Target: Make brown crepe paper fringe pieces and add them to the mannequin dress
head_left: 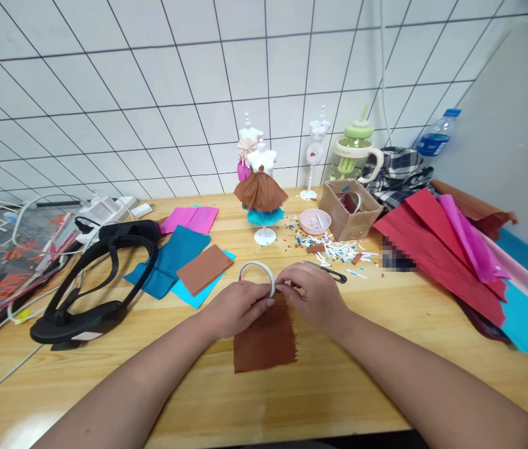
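Observation:
A brown sheet of crepe paper [265, 349] with a jagged right edge lies flat on the table before me. At its top edge, my left hand [240, 305] is closed around the lower part of a white roll of tape [257, 264] that stands on edge. Just to the right of the roll, my right hand [313, 293] is pinched, its fingertips close to the left ones. Whatever is between the right fingertips is too small to make out. Behind the hands stands a small white dress form [262, 159] wearing a brown paper skirt [260, 193] over turquoise ruffles.
Black scissors [329, 272] lie beyond my right hand, near paper scraps [338, 249], a pink bowl [315, 222] and a cardboard box [352, 212]. Folded papers [204, 269] and a black headset [100, 287] are left. Red paper [441, 255] spreads right; a green-lidded jug [355, 149] stands behind.

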The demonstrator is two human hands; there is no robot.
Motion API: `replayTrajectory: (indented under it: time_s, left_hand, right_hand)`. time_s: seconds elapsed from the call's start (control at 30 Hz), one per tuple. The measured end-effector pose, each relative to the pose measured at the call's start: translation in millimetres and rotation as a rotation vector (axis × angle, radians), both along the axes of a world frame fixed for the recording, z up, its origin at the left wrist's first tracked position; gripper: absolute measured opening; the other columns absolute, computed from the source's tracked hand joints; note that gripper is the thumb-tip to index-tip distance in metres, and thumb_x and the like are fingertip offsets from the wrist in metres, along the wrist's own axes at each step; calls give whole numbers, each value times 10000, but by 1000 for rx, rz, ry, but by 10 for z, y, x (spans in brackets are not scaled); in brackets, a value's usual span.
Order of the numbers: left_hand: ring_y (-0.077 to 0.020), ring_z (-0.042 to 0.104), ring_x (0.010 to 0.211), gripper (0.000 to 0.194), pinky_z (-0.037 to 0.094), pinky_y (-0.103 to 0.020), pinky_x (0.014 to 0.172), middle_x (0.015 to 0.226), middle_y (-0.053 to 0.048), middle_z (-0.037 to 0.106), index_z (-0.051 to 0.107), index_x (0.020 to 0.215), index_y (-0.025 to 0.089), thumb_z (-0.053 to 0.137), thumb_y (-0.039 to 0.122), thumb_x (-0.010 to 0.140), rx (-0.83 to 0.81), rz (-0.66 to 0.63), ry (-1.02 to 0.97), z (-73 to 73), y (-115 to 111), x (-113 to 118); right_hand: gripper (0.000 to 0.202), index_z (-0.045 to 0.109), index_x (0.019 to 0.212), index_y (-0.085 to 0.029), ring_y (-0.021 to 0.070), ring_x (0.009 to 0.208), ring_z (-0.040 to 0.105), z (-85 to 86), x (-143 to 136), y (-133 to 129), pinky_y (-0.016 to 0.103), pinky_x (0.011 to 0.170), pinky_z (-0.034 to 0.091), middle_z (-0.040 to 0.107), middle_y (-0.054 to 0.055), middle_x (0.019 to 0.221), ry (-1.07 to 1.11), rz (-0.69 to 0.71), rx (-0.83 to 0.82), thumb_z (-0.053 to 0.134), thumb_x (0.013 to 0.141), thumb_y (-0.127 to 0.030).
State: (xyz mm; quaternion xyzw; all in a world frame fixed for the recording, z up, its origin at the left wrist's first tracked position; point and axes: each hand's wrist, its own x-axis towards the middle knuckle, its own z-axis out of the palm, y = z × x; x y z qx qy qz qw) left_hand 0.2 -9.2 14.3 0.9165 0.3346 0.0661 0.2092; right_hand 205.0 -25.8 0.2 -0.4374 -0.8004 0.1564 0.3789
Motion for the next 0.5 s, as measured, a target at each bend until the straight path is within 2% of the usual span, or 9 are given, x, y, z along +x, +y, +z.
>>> replayTrajectory:
  time_s: [0.1,0.17,0.23,0.33,0.5]
  left_hand:
    - [-182,610,865,261,413,-265,721,955,-44,674,540,1083,212,338,334,974,-18,9,-75,-9,4,-12]
    - [-189,607,909,283,419,-278,766,1005,-56,674,539,1120,214,330,337,975,-2,31,-107,-13,17,-25]
    - [-187,603,839,296,417,-281,737,904,-57,671,572,1022,200,314,338,975,27,71,-90,-10,35,-36]
    - [-161,547,670,316,380,-264,635,695,-24,592,551,797,184,323,329,961,84,157,-78,12,53,-44]
    - [-127,474,594,327,338,-236,570,602,14,486,472,656,179,347,320,923,37,312,-250,46,36,-25]
  right_hand:
    - [97,556,842,-200,178,773,557,29,28,10,300,681,393,620,30,828,-11,-72,-9,483,905,-192]
    - [109,524,840,-202,180,768,538,51,45,21,300,669,382,595,31,825,-7,-122,-33,445,913,-183]
    - [110,503,842,-207,180,763,528,67,51,23,299,664,377,584,29,827,-9,-131,-61,427,918,-183]
    - [112,474,838,-208,177,752,514,75,34,-5,299,668,377,568,30,826,-31,-54,-53,405,914,-160]
    - [159,458,849,-209,178,761,498,78,-21,-68,297,686,383,550,36,826,-93,113,18,397,834,-63]
